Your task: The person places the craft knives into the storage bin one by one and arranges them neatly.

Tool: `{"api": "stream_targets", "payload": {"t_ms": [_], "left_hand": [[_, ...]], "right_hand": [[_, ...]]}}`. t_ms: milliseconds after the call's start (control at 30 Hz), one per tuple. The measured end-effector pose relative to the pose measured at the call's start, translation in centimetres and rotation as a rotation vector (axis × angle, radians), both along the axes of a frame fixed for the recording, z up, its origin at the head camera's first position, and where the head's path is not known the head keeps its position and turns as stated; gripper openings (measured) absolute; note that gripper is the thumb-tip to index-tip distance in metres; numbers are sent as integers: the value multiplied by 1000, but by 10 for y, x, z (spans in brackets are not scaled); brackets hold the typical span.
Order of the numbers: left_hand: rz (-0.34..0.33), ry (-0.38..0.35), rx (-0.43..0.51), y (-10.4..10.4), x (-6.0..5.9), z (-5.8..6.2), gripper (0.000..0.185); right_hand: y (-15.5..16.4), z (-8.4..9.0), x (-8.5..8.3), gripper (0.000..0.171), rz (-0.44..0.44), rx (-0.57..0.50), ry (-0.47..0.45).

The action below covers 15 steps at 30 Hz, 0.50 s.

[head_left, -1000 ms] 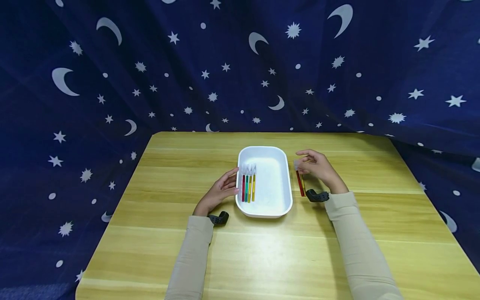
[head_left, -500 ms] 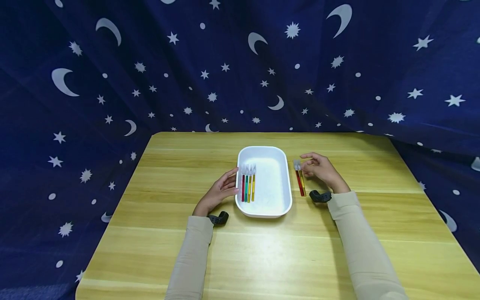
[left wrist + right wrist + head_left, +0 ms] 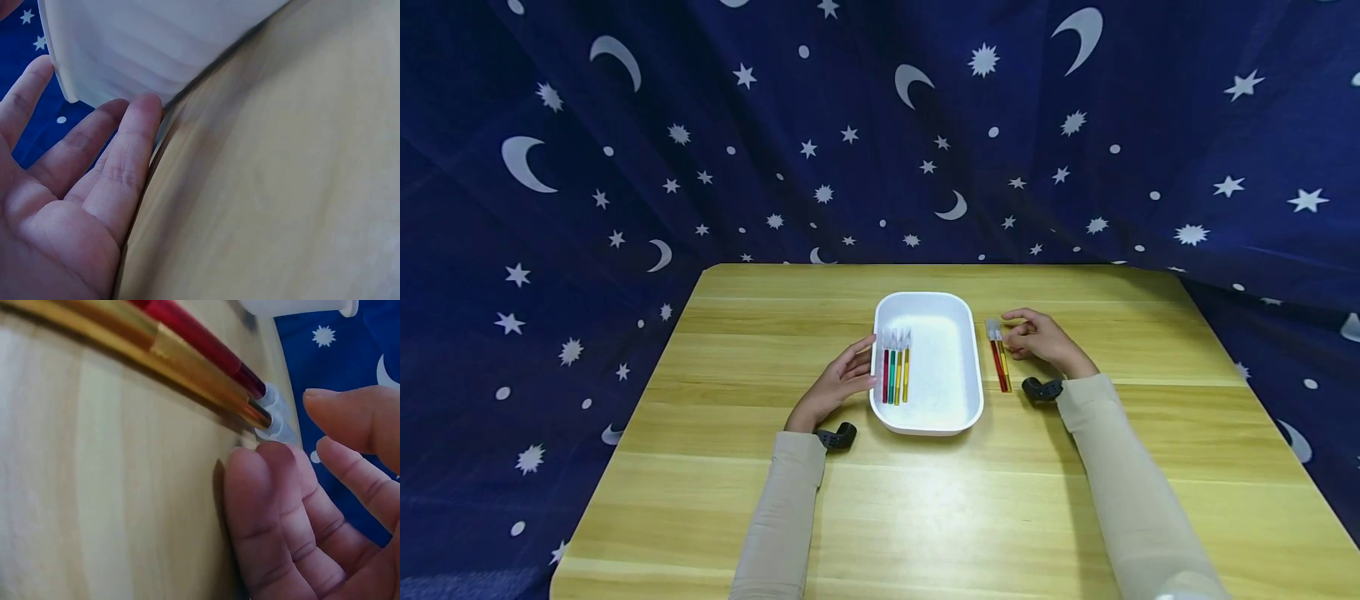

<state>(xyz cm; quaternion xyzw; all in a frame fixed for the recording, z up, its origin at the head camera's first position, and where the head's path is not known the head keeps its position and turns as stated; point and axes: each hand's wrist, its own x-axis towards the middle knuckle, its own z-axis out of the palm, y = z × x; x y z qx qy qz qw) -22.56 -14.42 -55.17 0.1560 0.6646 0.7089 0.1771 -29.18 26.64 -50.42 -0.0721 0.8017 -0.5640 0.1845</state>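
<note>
I saw the right hand [image 3: 1037,340], fingers relaxed and apart, beside two red and yellow capped pens [image 3: 1000,365] lying on the wooden table [image 3: 925,500]; the left hand [image 3: 838,383] touched the white plastic tray [image 3: 958,412], fingers straight.

Left hand [image 3: 842,379] fingers straight, right hand [image 3: 1037,337] fingers loosely curled

a red marker [image 3: 998,365] and a gold marker [image 3: 1004,367], both clear-capped, lie side by side on the worktop [image 3: 925,500], just right of a white tray [image 3: 970,392] holding four more markers [image 3: 896,367].
</note>
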Motion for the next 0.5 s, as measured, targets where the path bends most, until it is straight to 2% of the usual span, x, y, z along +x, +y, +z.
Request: {"api": "stream_targets", "payload": {"t_ms": [500], "left_hand": [[-12, -7, 22, 0, -1, 0, 78]], "right_hand": [[-4, 7, -15, 70, 66, 123, -98]]}}
